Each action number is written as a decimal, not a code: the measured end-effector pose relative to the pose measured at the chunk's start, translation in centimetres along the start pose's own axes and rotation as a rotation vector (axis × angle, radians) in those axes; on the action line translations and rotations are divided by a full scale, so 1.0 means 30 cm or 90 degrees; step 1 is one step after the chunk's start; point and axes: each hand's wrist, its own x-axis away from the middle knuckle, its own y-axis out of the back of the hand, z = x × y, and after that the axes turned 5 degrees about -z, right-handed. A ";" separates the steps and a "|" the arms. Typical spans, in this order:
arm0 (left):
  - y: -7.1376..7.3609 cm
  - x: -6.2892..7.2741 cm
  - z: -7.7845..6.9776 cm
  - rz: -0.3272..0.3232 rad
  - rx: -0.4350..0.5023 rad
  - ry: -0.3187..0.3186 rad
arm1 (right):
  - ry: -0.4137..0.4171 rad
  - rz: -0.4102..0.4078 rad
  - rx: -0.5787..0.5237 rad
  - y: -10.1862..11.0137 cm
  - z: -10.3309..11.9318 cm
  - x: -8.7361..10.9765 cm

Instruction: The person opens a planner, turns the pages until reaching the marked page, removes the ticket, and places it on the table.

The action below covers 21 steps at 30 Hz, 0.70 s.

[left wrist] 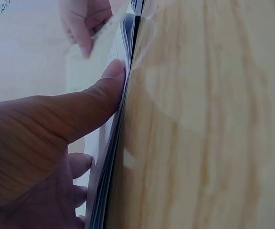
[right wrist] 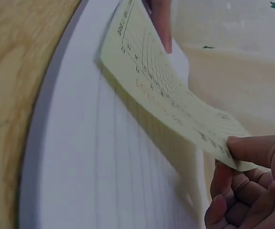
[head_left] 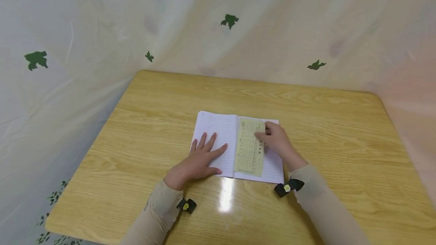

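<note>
An open lined notebook [head_left: 218,124] lies on the wooden table. With fingers spread, my left hand [head_left: 199,160] rests flat on its left page; in the left wrist view the thumb [left wrist: 97,102] lies by the page edge. A pale yellow printed form [head_left: 250,148] with a grid of lines is over the right page, near the fold. My right hand [head_left: 277,139] pinches the form's upper right corner between thumb and fingers. In the right wrist view the form [right wrist: 161,100] bends up from the lined page [right wrist: 113,167] at the held side.
The wooden table [head_left: 163,105] extends around the notebook on all sides. A pale curtain [head_left: 190,22] with green bird shapes hangs behind and beside it. Black bands with small cameras are on both wrists, over beige sleeves [head_left: 327,203].
</note>
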 end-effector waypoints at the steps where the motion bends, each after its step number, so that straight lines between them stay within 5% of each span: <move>1: -0.001 -0.001 0.001 0.001 0.002 0.000 | -0.004 0.002 -0.029 0.008 -0.002 0.006; 10: -0.008 -0.005 0.009 0.004 0.010 -0.001 | 0.018 0.005 -0.171 0.104 0.042 0.092; 21: -0.006 -0.005 0.004 0.004 0.006 -0.004 | 0.053 -0.001 -0.219 0.146 0.061 0.141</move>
